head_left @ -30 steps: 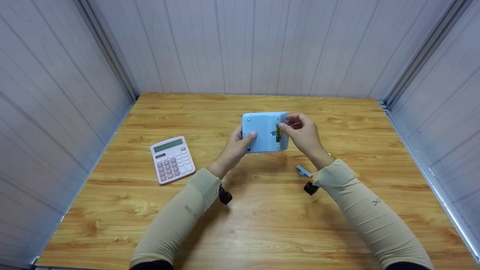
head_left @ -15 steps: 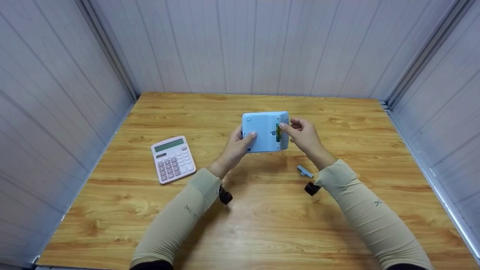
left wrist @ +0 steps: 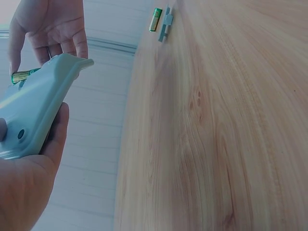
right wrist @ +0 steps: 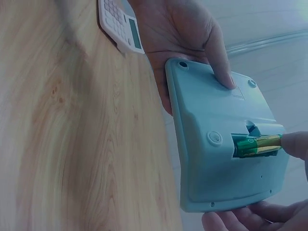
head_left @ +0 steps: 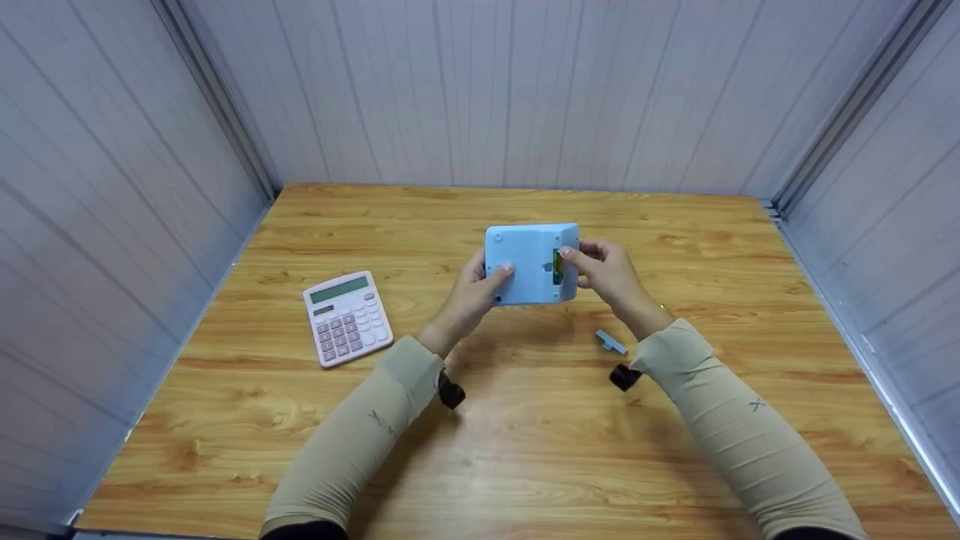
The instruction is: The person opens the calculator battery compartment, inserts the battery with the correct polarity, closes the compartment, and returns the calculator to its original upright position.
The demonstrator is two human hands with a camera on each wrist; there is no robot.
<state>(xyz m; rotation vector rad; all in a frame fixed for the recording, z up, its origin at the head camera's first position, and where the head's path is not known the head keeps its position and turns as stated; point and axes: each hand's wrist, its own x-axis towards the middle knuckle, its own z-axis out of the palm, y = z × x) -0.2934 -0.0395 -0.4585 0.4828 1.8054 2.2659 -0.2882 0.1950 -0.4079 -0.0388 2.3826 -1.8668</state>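
My left hand (head_left: 466, 296) grips a light blue calculator (head_left: 521, 266) above the table, its back turned toward me and the thumb lying across it. The battery slot is uncovered. In the right wrist view a green and gold battery (right wrist: 260, 145) sits tilted in that slot, its outer end sticking up. My right hand (head_left: 613, 276) has its thumb on the raised end, while its other fingers reach behind the calculator's edge. The blue battery cover (head_left: 611, 343) lies on the table below the right hand. Beside it in the left wrist view is a second battery (left wrist: 155, 19).
A pink and white calculator (head_left: 349, 319) lies face up on the left of the wooden table (head_left: 525, 450). Pale panel walls (head_left: 480, 90) enclose the back and both sides. A black wrist camera (head_left: 624, 377) hangs below the right sleeve, near the cover.
My right thumb stays at the battery while the other fingers have dropped from the calculator's upper corner to lower behind its right edge. The left hand and calculator have hardly moved.
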